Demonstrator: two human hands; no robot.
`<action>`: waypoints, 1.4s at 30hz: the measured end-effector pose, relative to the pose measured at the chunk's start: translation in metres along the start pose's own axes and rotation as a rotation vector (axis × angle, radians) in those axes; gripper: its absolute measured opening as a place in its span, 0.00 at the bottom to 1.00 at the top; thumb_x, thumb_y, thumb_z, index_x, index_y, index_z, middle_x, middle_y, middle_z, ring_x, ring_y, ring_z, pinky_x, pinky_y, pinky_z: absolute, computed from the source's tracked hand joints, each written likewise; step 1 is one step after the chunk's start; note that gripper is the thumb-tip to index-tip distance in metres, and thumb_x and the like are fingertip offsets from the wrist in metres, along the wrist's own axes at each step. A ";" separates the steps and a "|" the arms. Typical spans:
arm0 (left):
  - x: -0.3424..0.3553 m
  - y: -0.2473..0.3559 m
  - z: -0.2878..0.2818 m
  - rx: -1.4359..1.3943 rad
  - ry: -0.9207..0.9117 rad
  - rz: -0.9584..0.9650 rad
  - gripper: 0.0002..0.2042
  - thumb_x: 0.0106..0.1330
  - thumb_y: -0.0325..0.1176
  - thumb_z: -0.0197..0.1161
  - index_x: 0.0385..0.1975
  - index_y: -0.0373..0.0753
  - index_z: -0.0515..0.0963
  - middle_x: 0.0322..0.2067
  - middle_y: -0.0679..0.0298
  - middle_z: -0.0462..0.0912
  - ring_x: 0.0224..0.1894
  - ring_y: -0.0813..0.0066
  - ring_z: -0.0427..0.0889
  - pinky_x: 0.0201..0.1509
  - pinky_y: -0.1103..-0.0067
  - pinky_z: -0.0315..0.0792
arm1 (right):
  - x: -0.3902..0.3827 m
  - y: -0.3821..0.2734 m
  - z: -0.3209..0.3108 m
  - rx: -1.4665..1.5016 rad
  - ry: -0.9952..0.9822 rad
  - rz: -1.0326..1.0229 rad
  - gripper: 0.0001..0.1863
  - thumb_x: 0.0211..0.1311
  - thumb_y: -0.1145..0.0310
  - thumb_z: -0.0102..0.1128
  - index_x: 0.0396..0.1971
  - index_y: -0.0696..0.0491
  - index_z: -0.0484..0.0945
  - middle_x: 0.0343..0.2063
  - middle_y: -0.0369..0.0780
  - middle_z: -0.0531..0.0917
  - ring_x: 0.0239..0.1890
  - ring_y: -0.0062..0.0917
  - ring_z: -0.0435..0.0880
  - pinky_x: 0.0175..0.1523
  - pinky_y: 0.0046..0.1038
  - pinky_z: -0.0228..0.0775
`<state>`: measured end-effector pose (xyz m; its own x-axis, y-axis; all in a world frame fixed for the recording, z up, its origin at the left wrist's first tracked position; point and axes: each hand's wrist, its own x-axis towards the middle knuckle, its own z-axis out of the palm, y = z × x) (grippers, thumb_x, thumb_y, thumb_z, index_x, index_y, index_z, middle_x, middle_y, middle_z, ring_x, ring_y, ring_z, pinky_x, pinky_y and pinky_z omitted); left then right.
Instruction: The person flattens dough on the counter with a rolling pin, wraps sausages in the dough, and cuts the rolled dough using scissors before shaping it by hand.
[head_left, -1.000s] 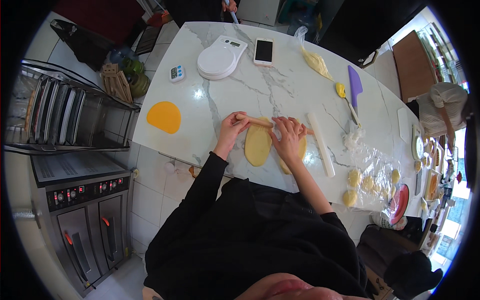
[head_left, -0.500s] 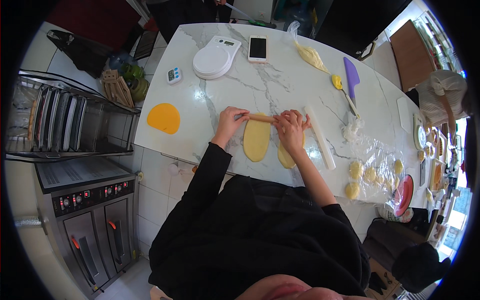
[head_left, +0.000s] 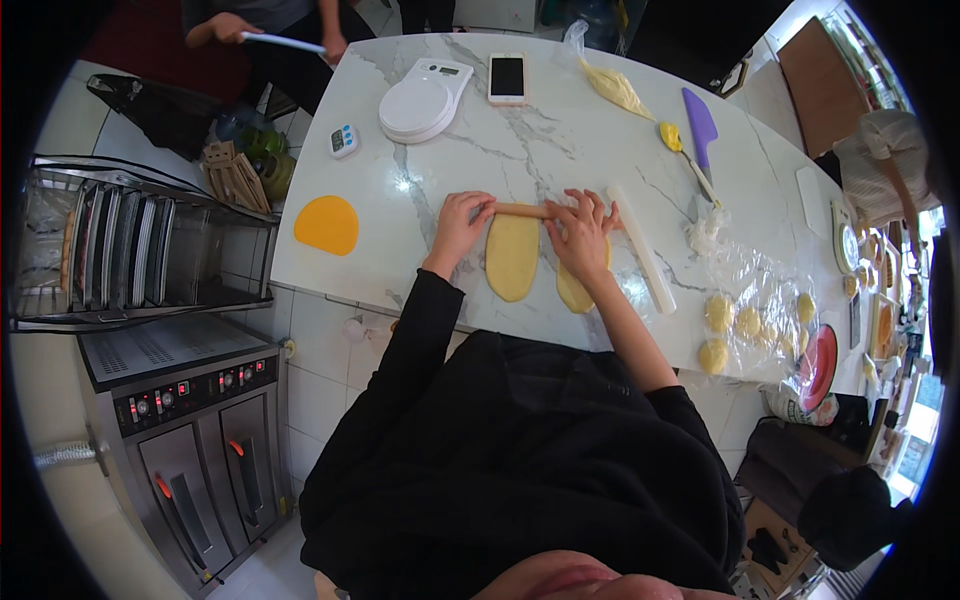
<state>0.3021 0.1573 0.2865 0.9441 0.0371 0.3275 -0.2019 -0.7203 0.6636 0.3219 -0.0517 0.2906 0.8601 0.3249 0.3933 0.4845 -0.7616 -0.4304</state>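
A thin wooden rolling pin (head_left: 525, 211) lies across the far end of an oval of pale dough (head_left: 510, 260). My left hand (head_left: 458, 232) pinches the pin's left end, fingers closed. My right hand (head_left: 582, 238) grips its right part with curved fingers, over a second oval of dough (head_left: 573, 291) that it partly hides. Just right of that hand lies a long white rod (head_left: 646, 262). Several dough balls (head_left: 719, 313) sit at the right under clear plastic. An orange scraper (head_left: 326, 225) rests to the left.
The marble table (head_left: 390, 280) also holds a scale (head_left: 413, 105), phone (head_left: 508, 79), timer (head_left: 343, 141), piping bag (head_left: 613, 88), purple spatula (head_left: 698, 130) and red plate (head_left: 820, 365). Left are a tray rack (head_left: 130, 245) and oven (head_left: 190, 450). Co-workers stand top left (head_left: 260, 50) and right (head_left: 870, 165).
The co-worker with the pale stick has come further into view at the top left. The table and my hands sit higher in the picture; my hands still hold the rolling pin.
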 end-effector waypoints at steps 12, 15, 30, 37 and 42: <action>-0.011 0.012 0.010 -0.007 -0.015 0.111 0.14 0.52 0.25 0.55 0.40 0.40 0.74 0.39 0.60 0.75 0.44 0.64 0.71 0.48 0.76 0.65 | -0.002 -0.008 -0.017 -0.004 0.058 0.012 0.15 0.47 0.67 0.54 0.38 0.40 0.75 0.47 0.32 0.67 0.56 0.33 0.55 0.57 0.53 0.30; -0.012 0.017 0.014 -0.015 0.004 0.063 0.12 0.52 0.25 0.54 0.38 0.39 0.74 0.40 0.60 0.75 0.44 0.64 0.71 0.48 0.76 0.65 | -0.005 -0.006 -0.004 -0.081 -0.036 -0.025 0.15 0.45 0.69 0.57 0.36 0.37 0.76 0.45 0.31 0.68 0.55 0.31 0.57 0.57 0.53 0.30; -0.005 0.076 0.079 0.312 -0.138 0.299 0.18 0.59 0.31 0.46 0.50 0.36 0.63 0.50 0.59 0.66 0.53 0.65 0.63 0.59 0.57 0.44 | -0.020 0.030 -0.037 -0.147 0.020 0.065 0.17 0.44 0.78 0.50 0.35 0.44 0.76 0.40 0.29 0.76 0.48 0.24 0.67 0.52 0.44 0.42; -0.010 0.096 0.067 0.354 -0.293 0.238 0.18 0.57 0.31 0.48 0.49 0.35 0.64 0.49 0.61 0.66 0.53 0.71 0.63 0.60 0.56 0.40 | -0.027 0.036 -0.036 -0.004 0.115 0.083 0.13 0.43 0.79 0.50 0.30 0.50 0.76 0.35 0.32 0.77 0.42 0.23 0.70 0.46 0.37 0.49; -0.007 0.087 0.073 0.385 -0.263 0.288 0.19 0.53 0.24 0.47 0.48 0.33 0.64 0.49 0.60 0.66 0.54 0.71 0.63 0.60 0.56 0.41 | -0.021 0.039 -0.038 0.036 0.053 0.059 0.12 0.46 0.79 0.50 0.32 0.51 0.76 0.34 0.34 0.76 0.41 0.25 0.72 0.49 0.31 0.51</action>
<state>0.2973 0.0434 0.2926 0.9081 -0.3378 0.2476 -0.3983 -0.8793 0.2612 0.3165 -0.1094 0.2968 0.8779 0.2494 0.4087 0.4399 -0.7572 -0.4828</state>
